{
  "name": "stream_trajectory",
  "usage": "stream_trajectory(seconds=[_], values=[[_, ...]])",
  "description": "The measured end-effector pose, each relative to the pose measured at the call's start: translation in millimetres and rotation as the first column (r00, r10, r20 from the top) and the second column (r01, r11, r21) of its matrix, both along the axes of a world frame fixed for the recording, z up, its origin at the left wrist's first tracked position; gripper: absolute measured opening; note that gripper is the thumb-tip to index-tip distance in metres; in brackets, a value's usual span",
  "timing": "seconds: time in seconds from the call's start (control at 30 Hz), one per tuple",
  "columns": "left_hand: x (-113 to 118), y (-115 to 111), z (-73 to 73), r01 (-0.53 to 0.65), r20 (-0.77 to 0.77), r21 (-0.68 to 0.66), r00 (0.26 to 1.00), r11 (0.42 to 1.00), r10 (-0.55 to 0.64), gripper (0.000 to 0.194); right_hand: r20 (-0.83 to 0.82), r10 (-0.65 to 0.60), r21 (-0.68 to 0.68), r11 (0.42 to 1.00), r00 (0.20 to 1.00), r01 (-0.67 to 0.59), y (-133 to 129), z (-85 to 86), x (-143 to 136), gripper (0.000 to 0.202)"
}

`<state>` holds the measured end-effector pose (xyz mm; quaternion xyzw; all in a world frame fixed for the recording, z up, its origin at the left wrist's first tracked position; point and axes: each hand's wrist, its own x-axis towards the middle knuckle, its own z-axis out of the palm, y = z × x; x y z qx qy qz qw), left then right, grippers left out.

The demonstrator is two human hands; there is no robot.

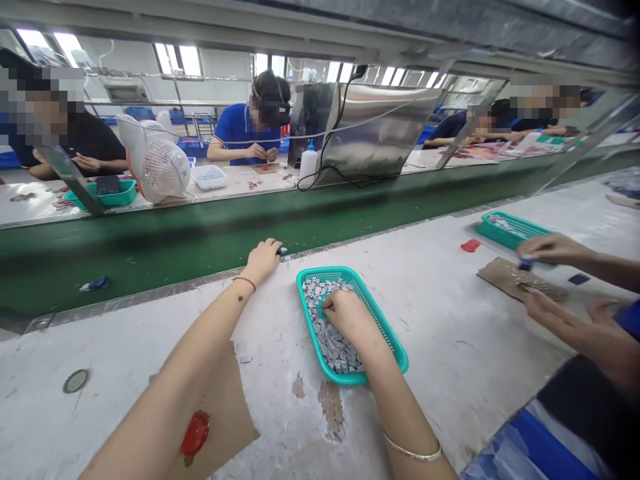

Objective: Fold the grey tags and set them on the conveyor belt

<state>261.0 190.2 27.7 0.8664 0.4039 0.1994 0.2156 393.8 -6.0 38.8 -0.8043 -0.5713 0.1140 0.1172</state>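
Across the pale bench (pixel 280 413), head view: both forearms reach forward from the lower edge, each in a different attitude. The left arm lies nearly straight, running diagonally above a brown sheet (pixel 235 413) that bears a glossy red patch (pixel 195 432). Its wrist, circled by a thin bracelet (pixel 246 281), is close to the far edge of the bench, beside the green belt (pixel 150 267). The left hand (pixel 263 260) is turned palm down, its fingers bent around or against a small dark item (pixel 282 251) at that edge; whether they grip it or merely touch it cannot be told.

The right arm, wearing a bangle (pixel 413 455), slants up and to the left. The right hand (pixel 347 317) dips into the teal basket (pixel 345 379), knuckles uppermost, thumb and index finger drawn together over the small grey pieces (pixel 337 347); whether a piece is pinched between them cannot be told. These pieces spread over the basket's floor on both sides of the fingertips. Farther right, a co-worker's hands (pixel 560 250) work above a brown board (pixel 500 279), near a second teal basket (pixel 493 232).
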Motion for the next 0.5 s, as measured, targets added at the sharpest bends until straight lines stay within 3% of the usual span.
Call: stream_trajectory(seconds=[0.13,0.27,0.37,0.5], values=[[3.6,4.2,-5.3,-0.070,0.150,-0.145,0.984,0.987,0.092,0.021,0.026,-0.007,-0.017,1.000,1.000,0.007,-0.4,-1.4,1.5,0.018],[-15.7,11.7,-0.9,-0.116,0.362,-0.343,0.899,0.932,0.245,0.016,0.016,0.001,-0.023,1.000,1.000,0.000,-1.9,-0.9,4.1,0.027],[-40.9,5.5,6.4,-0.061,0.497,-0.528,0.786,0.847,0.367,0.017,-0.008,-0.006,-0.015,1.000,1.000,0.006,-2.9,0.7,5.8,0.035],[-94.2,-25.7,12.7,0.106,0.596,-0.679,0.657,0.726,0.462,0.014,-0.062,-0.010,0.002,1.000,0.998,0.011,-2.0,5.4,5.0,0.036]])
